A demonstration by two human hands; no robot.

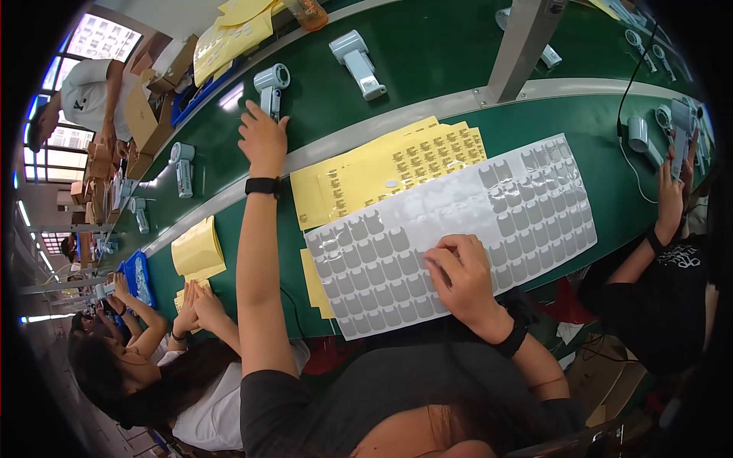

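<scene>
My left hand [263, 141] reaches across to the far green belt, its fingers spread around the handle end of a pale grey handheld fan [272, 80] with a round head. I cannot tell whether the fingers touch it. My right hand [463, 276] is over a white sheet of grey stickers [366, 294], fingers curled and thumb against the index finger. Whatever is between those fingertips, if anything, is hidden. A wide middle patch of the sheet is bare of stickers. Beneath it lie printed yellow sheets [343, 179], with a small white piece [392, 183] on top.
More handheld fans lie on the belt, one at the far middle [357, 65] and another at the left [182, 169]. A metal post [523, 49] rises from the belt's rail. Co-workers sit at both sides; the right one holds a fan [682, 137]. A blue tray [137, 278] stands left.
</scene>
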